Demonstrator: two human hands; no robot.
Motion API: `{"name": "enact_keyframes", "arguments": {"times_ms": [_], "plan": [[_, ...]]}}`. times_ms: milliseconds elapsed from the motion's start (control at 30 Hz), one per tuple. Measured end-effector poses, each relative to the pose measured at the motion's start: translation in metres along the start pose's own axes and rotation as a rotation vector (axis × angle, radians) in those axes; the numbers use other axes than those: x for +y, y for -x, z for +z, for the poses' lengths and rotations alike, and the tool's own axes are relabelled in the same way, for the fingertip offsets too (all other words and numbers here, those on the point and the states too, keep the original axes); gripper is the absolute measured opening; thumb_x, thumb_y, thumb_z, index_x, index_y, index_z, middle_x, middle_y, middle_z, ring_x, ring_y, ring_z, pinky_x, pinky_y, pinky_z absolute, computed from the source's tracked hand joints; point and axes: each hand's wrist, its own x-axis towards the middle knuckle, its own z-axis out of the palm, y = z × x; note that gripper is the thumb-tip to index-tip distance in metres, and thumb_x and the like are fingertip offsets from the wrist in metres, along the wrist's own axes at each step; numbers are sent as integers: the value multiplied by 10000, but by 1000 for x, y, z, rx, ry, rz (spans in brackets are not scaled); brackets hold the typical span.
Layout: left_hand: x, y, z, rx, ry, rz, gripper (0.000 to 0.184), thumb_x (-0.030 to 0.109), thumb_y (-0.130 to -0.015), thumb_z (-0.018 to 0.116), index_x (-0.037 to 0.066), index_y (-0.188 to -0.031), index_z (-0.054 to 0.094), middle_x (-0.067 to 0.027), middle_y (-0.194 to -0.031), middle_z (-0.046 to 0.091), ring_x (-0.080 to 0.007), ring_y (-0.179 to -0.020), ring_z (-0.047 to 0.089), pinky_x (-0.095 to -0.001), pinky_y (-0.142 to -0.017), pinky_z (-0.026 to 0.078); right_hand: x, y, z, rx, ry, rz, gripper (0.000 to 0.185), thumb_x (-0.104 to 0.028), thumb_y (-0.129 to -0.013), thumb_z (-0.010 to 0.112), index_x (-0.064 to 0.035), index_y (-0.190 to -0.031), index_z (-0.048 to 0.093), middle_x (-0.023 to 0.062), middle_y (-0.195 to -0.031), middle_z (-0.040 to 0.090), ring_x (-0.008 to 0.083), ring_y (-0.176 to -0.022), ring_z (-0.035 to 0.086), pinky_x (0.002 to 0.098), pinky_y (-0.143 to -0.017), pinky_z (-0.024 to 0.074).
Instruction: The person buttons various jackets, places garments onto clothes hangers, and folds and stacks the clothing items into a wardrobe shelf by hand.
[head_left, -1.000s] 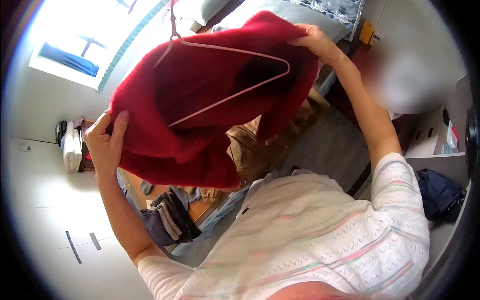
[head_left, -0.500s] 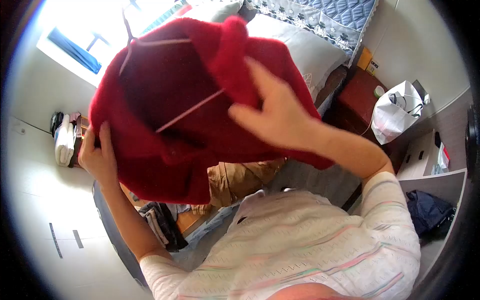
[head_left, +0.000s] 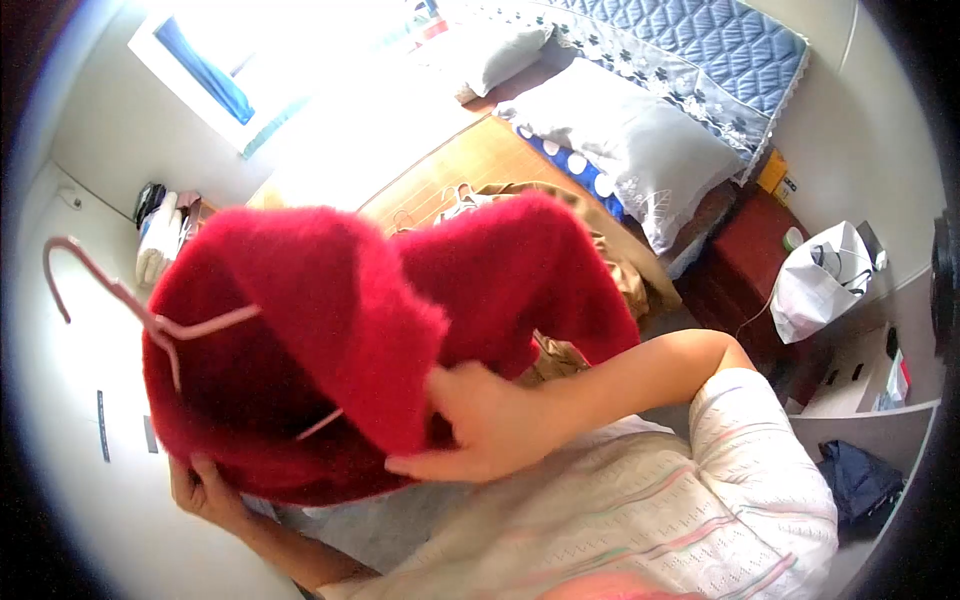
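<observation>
A fuzzy red jacket (head_left: 500, 265) is held up in front of my chest, tilted to the left. Inside its neck and shoulders sits a pale pink clothes hanger (head_left: 125, 293), whose hook sticks out at the upper left. Part of the hanger's lower bar shows in the dark opening. My left hand (head_left: 208, 492) is closed on the jacket's lower left edge, some fingers hidden by the cloth. My right hand (head_left: 490, 425), slightly blurred, grips the jacket's front edge below the collar, its thumb on the near side.
Behind the jacket is a wooden bed board (head_left: 440, 165) with more hangers (head_left: 460, 195) and brown clothing (head_left: 620, 260). Grey pillows (head_left: 640, 120) lie farther back. A white bag (head_left: 822, 280) stands at right, above a shelf holding dark cloth (head_left: 858, 490). Folded items (head_left: 160, 240) are at left.
The jacket has come down and tipped, so the hanger hook now points left instead of up. Both hands moved lower, and my right hand shifted left along the jacket's front edge.
</observation>
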Motion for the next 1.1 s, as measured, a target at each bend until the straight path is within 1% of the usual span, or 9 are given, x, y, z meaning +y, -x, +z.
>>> {"name": "enact_keyframes", "arguments": {"times_ms": [133,267,400,567,633,733,867,967,1100], "plan": [[7,-10,-63,-77,-138,-84,372,272,-846,558,-64,-1005,576,-96,-864,607,-154,-753,536,-276,-674,445,-3,-1,36,-116,-244,-49,331,-156,-744,662,-17,-957,450,150,-682,587,305,-590,597,356,-511,471],[5,-42,-86,-200,-205,-124,412,287,-847,557,-80,-1033,564,-129,-915,621,-190,-820,574,-309,-725,464,-4,-10,62,-116,-484,-78,336,-141,-748,655,-8,-990,464,154,-682,585,305,-594,594,354,-514,471],[-14,-68,-22,-360,-118,-169,345,192,-832,555,-77,-1047,564,-140,-956,618,-196,-866,576,-306,-782,452,15,-16,78,-180,-619,99,262,-130,-757,650,-7,-947,518,112,-715,594,253,-641,596,313,-552,468],[-124,-82,90,-520,-11,-114,296,81,-785,560,-68,-1041,574,-133,-951,620,-173,-862,565,-282,-792,436,95,-35,63,80,-356,65,241,-133,-734,657,-2,-908,552,120,-749,601,195,-680,599,304,-587,487],[-150,-75,173,-560,111,-136,280,26,-739,606,-56,-1007,588,-99,-917,626,-147,-835,550,-269,-771,429,121,-45,38,299,-545,397,103,-76,-777,640,-49,-865,595,14,-812,600,109,-739,568,240,-643,466],[-163,-62,300,-569,-10,244,252,186,-718,667,28,-912,634,-102,-801,615,-255,-739,567,-302,-702,443,195,-60,-9,551,-206,497,144,-110,-785,638,-18,-886,591,36,-796,619,119,-713,583,248,-648,477],[-222,5,469,-442,-174,442,453,372,-729,624,147,-1114,544,-72,-1079,548,-261,-1019,494,-412,-833,393,347,-46,-94,797,-350,755,281,-98,-806,605,7,-1039,488,92,-966,577,182,-879,581,326,-737,489],[-237,99,504,-669,25,177,449,262,-702,652,120,-1100,502,-97,-1090,526,-271,-1017,478,-422,-812,400,428,11,-135,828,-153,1042,474,-146,-792,619,15,-1181,401,85,-1004,579,156,-900,573,290,-695,467],[-273,229,460,-975,42,-302,299,172,-720,628,118,-1008,570,-88,-960,562,-266,-932,515,-389,-773,444,443,55,-128,669,-61,1292,410,-140,-781,613,-2,-1134,456,63,-922,602,137,-799,601,256,-632,467]]}}
